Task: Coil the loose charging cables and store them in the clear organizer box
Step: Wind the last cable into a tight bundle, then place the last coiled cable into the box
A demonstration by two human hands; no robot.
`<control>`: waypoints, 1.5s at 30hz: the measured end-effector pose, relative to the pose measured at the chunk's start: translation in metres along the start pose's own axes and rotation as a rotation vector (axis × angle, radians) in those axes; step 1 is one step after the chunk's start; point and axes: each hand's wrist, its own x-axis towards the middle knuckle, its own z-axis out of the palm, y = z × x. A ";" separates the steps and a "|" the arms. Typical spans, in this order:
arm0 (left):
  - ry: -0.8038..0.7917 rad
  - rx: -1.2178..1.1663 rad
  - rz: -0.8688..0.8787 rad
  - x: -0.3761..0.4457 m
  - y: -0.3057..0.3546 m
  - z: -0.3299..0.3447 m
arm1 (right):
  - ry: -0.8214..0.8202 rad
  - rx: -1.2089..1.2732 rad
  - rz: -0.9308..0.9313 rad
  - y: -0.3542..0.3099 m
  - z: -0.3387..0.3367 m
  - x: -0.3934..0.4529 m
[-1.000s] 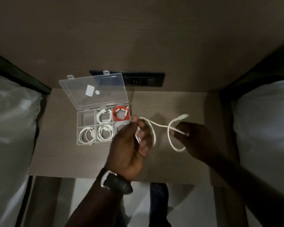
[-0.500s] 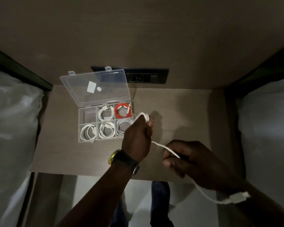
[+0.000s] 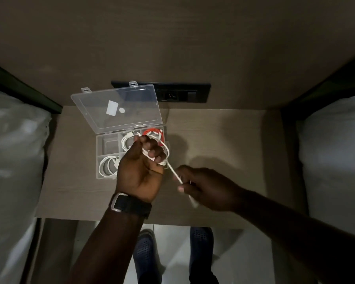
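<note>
Left hand (image 3: 140,169) is closed around a white cable (image 3: 166,158), loops bunched over the fingers (image 3: 152,153) so the coil keeps its shape while more gets wound on. It is held above the near right part of the clear organizer box (image 3: 101,160), probably so the finished coil can drop straight in. Black wristwatch (image 3: 129,204) on that wrist.

Right hand (image 3: 205,188) sits just beside and nearer the person, fingers pinched together on the free tail of the same cable. The short stretch between the hands looks fairly taut, likely to feed the tail cleanly onto the coil. The plug end (image 3: 194,202) pokes out past the right hand, blurred. Little cable is left, so the winding looks close to done.

The box lies on the wooden table (image 3: 223,140), lid (image 3: 117,108) propped open toward the wall for access. Its far right compartment holds a red cable (image 3: 154,132), the far middle and near left ones hold white coils, and the far left looks free. The near right ones are hidden by the left hand.

Beyond the box: a black socket panel (image 3: 182,93) on the wall. White bedding (image 3: 14,150) on both sides. The person's dark shoes (image 3: 146,253) show below the table edge.
</note>
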 end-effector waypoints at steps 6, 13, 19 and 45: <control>0.138 0.749 0.251 -0.002 -0.014 -0.028 | 0.176 -0.097 -0.038 -0.029 0.030 0.006; 0.029 1.195 0.031 -0.027 0.010 -0.041 | 0.309 0.347 0.191 -0.045 0.013 0.032; 0.033 1.058 -0.259 -0.046 0.043 -0.050 | 0.402 0.536 0.117 -0.056 0.011 0.048; 0.572 1.067 0.205 -0.028 0.081 -0.111 | 0.126 0.695 0.122 -0.081 0.104 0.111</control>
